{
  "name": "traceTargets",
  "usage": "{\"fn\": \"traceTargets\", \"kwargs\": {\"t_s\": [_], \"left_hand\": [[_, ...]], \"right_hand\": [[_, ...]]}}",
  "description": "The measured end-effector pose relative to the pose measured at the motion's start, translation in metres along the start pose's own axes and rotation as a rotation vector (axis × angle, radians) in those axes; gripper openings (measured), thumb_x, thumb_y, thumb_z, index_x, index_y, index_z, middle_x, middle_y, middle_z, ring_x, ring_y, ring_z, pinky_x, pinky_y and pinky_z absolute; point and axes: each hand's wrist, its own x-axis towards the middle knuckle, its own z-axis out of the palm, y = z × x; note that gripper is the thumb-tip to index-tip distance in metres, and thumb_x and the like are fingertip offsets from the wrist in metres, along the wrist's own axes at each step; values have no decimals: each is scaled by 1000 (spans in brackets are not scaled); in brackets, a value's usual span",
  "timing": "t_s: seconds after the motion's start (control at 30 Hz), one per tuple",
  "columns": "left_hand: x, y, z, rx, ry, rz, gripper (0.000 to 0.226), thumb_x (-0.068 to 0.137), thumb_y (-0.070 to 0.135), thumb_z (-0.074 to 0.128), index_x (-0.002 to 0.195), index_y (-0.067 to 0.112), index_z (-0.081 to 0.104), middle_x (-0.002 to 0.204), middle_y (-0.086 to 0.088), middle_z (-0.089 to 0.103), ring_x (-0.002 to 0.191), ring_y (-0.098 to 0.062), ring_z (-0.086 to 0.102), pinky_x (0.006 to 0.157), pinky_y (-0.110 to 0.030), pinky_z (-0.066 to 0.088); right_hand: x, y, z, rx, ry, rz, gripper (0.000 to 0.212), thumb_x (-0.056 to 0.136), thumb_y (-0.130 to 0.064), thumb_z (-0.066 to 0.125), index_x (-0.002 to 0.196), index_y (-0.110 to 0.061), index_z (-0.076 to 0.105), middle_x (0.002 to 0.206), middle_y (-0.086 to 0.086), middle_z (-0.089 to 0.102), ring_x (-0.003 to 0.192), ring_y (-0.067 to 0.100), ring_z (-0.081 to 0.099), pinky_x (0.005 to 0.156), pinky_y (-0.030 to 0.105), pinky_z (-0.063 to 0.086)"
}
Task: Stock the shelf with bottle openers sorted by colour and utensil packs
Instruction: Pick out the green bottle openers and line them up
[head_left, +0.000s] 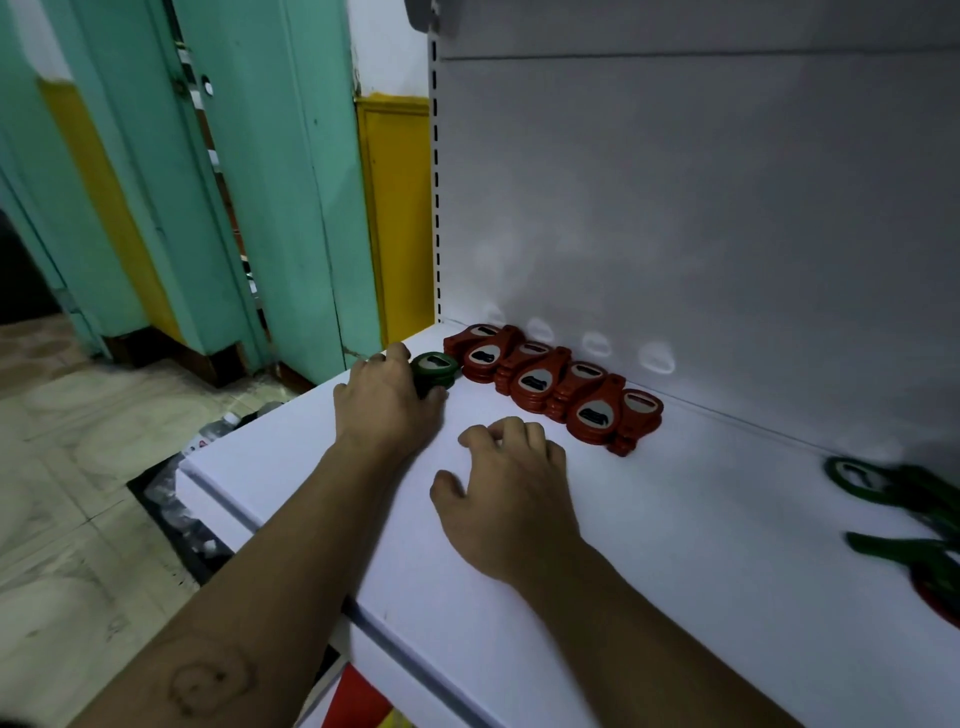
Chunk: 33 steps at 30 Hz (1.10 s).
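**Green openers at the left end of the red row**

I am holding the green bottle openers (435, 370), a small flat stack, at the back left corner of the shelf (675, 545), just beside the first of the red bottle openers (550, 384). The round head with its pale metal insert is facing up and pointing away from me, toward the red row. The handle end is lying under my fingers, so the long axis is running from my palm out to the back right. My left grip (387, 402) is clamped on this stack, fingers curling over its near end.

The red ones are lying flat in stacks, set alternately head and handle. Their row is running along the foot of the white back panel (675, 208), from the corner toward the right.

My right grip (511, 499) is resting on the bare shelf in front of the red row, fingers loosely bent and closing on nothing.

Well apart, at the right edge, loose green openers (883, 483) are lying blurred in a heap.
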Motion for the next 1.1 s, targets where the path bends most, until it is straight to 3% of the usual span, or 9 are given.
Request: {"fn": "traceTargets", "kwargs": {"t_s": [0.1,0.37,0.6,0.77,0.87,1.0,1.1], "left_hand": [[-5,-2,-3,-20,-9,-35,50,83,38,62,124,13,48,116,-15,62,111,-34,54,92,-45,46],[-1,-4,-2,-128,21,-40,32,89,18,60,118,9,51,108,-20,63,102,-40,55,84,-44,45],[-4,-4,-5,8,47,-28,50,86,35,61,129,12,47,126,-14,55,120,-32,46,98,-44,34],[-36,12,-24,58,149,164,39,90,42,54,121,19,58,117,-4,61,109,-22,52,96,-37,33],[-65,25,-30,55,89,255,41,89,49,53,121,24,60,121,2,62,112,-17,53,99,-33,34],[-94,55,-36,26,-1,344,47,90,50,53,129,24,56,130,2,59,121,-18,50,103,-32,32],[-112,86,-34,16,-49,447,44,91,49,51,127,23,56,126,3,61,119,-19,51,97,-32,32]], "right_hand": [[0,1,2,-12,12,4,46,92,-44,44,129,-19,52,129,5,51,120,21,41,103,37,31],[1,2,4,-4,21,-4,46,91,-45,43,128,-19,53,128,4,52,119,20,42,102,36,31],[2,3,5,-9,33,28,48,90,-44,46,128,-15,51,128,7,52,119,23,43,100,37,32],[3,12,-12,-28,132,44,57,89,-45,45,138,-15,45,139,8,46,129,26,39,108,42,28],[3,29,-32,-91,135,126,64,89,-45,52,145,-20,35,151,7,33,139,27,26,116,44,18],[-16,51,-62,-172,84,161,62,88,-47,53,143,-23,35,155,8,23,144,26,17,119,47,9],[-42,76,-90,-213,0,231,64,91,-49,51,147,-24,31,159,9,16,146,26,11,118,49,2]]}}
